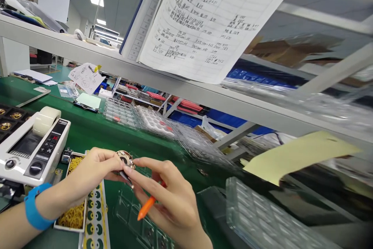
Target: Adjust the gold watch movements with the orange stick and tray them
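Note:
Pinched between the thumb and fingers of my left hand (100, 165) is a small round metal part (125, 157), gold-rimmed with a dark middle. My right hand (171, 198) comes in from the right, its thumb and index fingertips at the part's edge. Tucked in that same hand is an orange pen-like tool (147, 207), its pointed end toward me. A dark, thin piece (126, 178) shows just below the part; I cannot tell whether it is attached. Clear plastic trays (136, 218) lie under my hands.
At left stands a white tape dispenser (33, 148). Beside it are a box of yellow rings (71, 210) and a sticker strip (94, 218). A clear tray stack (262, 214) is at right. Above, a shelf beam (186, 89) crosses, with an open notebook (201, 23).

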Demonstrator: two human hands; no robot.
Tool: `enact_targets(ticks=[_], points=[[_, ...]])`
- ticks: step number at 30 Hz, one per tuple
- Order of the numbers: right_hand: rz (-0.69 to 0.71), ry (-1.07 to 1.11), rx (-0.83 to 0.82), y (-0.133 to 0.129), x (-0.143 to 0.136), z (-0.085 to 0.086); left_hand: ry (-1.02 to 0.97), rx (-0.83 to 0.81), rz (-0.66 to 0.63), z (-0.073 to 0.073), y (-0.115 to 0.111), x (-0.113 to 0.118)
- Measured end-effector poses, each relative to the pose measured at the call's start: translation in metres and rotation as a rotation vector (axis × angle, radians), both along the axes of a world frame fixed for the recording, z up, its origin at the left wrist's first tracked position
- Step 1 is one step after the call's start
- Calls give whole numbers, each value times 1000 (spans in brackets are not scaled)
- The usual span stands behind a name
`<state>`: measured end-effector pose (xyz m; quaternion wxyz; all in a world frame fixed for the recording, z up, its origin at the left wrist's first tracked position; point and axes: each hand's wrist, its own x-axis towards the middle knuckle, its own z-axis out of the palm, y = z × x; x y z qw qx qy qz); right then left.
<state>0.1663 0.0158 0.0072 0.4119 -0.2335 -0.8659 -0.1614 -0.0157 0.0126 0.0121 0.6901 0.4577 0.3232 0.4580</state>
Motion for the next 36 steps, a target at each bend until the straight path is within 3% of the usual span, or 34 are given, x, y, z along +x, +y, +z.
enact_targets(ticks=[11,18,28,36], points=[[19,-61,89,-10,-1,-3,-15,-75,-31,0,-2,8],[64,63,67,-10,-8,-15,-125,-157,-154,-4,-6,9],[90,92,47,-3,-13,-11,-170,-162,-75,-5,-5,9],[69,47,84,-3,-10,-11,-264,-179,-120,-11,-4,8]])
